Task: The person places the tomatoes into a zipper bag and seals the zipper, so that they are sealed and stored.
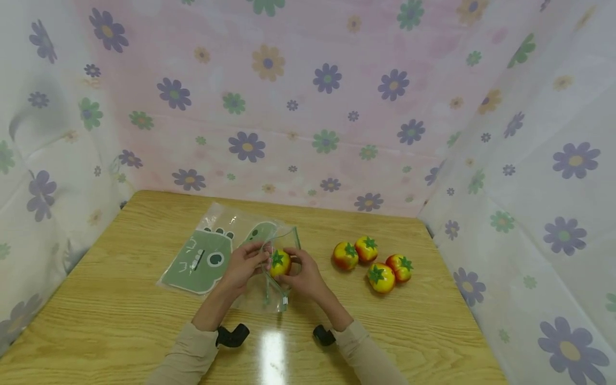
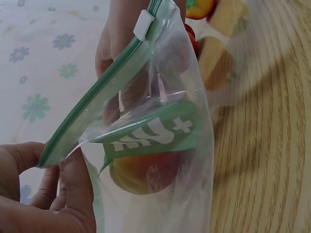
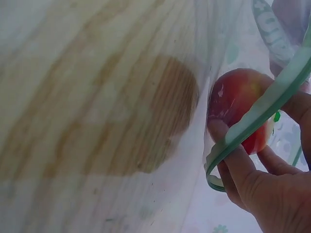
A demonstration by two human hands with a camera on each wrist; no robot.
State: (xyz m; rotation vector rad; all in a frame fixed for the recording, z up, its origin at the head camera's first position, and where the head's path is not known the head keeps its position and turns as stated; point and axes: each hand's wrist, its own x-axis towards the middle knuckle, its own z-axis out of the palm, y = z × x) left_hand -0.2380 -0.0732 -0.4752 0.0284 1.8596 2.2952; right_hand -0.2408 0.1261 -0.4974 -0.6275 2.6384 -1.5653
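A clear zip bag [image 1: 262,306] with a green zip edge and white slider [image 2: 144,25] stands with its mouth parted at the table's middle. My left hand [image 1: 243,266] pinches the zip edge between thumb and fingers, as the left wrist view shows. With my right hand [image 1: 306,274] I hold a red-and-yellow toy fruit [image 1: 280,262] with green star-shaped leaves at the bag's mouth. In the right wrist view its fingers [image 3: 240,162] curl round the fruit, partly behind the green zip edge. A green printed band [image 2: 155,131] covers part of the fruit in the left wrist view.
Several similar toy fruits [image 1: 345,256] lie in pairs on the wooden table [image 1: 433,331] to the right. A flat clear bag printed with a green cartoon face [image 1: 192,270] lies on the left. Flowered cloth [image 1: 298,117] surrounds the table on three sides.
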